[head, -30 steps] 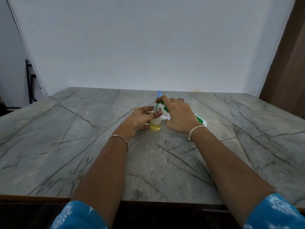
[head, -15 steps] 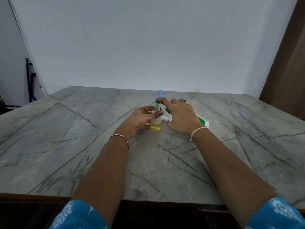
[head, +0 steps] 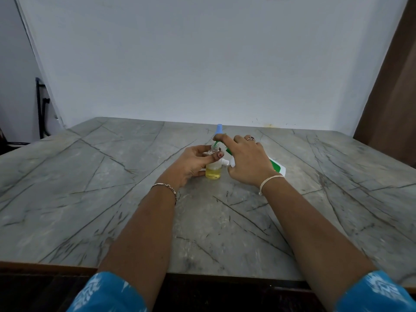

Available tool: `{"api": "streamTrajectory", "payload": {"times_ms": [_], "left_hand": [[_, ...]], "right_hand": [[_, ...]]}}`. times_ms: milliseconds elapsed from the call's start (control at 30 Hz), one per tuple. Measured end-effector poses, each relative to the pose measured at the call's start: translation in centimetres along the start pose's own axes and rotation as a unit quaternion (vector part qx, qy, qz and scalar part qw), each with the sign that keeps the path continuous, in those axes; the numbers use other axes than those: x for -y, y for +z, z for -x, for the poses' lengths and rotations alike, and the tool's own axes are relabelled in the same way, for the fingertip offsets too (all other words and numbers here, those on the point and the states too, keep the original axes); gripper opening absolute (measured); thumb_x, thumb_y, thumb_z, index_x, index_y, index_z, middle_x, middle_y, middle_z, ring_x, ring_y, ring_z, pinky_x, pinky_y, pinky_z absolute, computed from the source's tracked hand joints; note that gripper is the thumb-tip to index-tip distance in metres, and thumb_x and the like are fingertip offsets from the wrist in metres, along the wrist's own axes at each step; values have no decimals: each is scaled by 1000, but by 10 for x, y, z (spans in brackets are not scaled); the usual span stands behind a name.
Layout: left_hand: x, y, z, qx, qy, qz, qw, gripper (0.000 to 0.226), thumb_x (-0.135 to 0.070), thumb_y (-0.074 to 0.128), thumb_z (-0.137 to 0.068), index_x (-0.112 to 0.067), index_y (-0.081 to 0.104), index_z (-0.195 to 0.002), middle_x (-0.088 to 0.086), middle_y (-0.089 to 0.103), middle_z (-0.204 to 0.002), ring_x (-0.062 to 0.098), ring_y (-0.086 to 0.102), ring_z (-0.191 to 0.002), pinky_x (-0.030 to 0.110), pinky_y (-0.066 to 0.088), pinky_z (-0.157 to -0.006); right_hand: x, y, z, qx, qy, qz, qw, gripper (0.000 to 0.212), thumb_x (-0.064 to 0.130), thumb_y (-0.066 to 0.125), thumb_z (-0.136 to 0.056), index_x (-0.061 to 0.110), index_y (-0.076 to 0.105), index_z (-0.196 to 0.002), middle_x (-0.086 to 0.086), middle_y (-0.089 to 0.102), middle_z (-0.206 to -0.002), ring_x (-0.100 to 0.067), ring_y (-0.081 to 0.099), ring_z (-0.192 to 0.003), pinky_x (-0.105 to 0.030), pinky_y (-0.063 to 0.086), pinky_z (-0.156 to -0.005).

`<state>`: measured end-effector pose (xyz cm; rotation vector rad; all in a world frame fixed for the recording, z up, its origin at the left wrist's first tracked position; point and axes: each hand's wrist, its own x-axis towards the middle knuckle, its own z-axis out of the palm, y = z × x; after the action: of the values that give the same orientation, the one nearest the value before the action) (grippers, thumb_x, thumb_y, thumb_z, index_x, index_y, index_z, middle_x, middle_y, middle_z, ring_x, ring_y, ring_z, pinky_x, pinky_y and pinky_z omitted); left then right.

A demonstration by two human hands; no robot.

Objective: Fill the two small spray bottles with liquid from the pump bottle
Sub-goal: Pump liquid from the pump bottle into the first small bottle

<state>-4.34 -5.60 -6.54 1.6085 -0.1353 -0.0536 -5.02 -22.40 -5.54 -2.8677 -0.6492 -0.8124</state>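
Observation:
A small clear spray bottle [head: 213, 171] stands upright mid-table, its lower part filled with yellow liquid. My left hand [head: 195, 162] grips it around the upper body and neck. My right hand [head: 246, 157] holds the white and green pump bottle [head: 277, 168], tilted on its side, with the index finger pressing the green pump nozzle [head: 216, 144] over the small bottle's open neck. A second spray bottle with a blue cap [head: 219, 129] stands just behind, mostly hidden by my fingers. A white spray head [head: 224, 162] lies between my hands.
The grey marble table [head: 112, 188] stretches wide on both sides of my hands. A white wall rises behind the far edge. A brown wooden panel [head: 391, 104] stands at the right, and a dark metal frame [head: 41, 109] at the far left.
Both hands stay on the bottles in nearly the same pose. My right index finger has shifted slightly on the pump nozzle. The view has tilted a little.

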Motion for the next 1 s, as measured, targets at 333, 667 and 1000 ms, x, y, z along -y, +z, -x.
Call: {"api": "streamTrajectory", "payload": {"times_ms": [333, 667, 1000], "left_hand": [[-2, 0, 1, 1, -1, 1, 1000, 54, -26, 75, -82, -12, 57, -131, 5, 68, -118, 16, 66, -104, 23, 58, -70], [-1, 0, -1, -5, -9, -4, 1000, 58, -29, 76, -81, -13, 56, -133, 6, 66, -125, 17, 65, -106, 20, 57, -65], [-2, 0, 1, -2, -5, 4, 1000, 50, -25, 74, -83, -12, 59, -128, 5, 69, -117, 10, 67, -91, 19, 56, -61]], "right_hand": [[4, 1, -5, -6, 12, -15, 1000, 66, 23, 63, -71, 34, 33, -129, -2, 56, -101, -30, 51, -100, -44, 45, -84], [-1, 1, 0, -12, -2, -2, 1000, 75, 23, 62, -72, 38, 30, -138, -2, 53, -96, -29, 51, -99, -44, 46, -83], [0, 4, -3, -27, -8, 16, 999, 72, 23, 64, -71, 34, 33, -136, -4, 56, -100, -30, 52, -100, -43, 43, -82]]}}
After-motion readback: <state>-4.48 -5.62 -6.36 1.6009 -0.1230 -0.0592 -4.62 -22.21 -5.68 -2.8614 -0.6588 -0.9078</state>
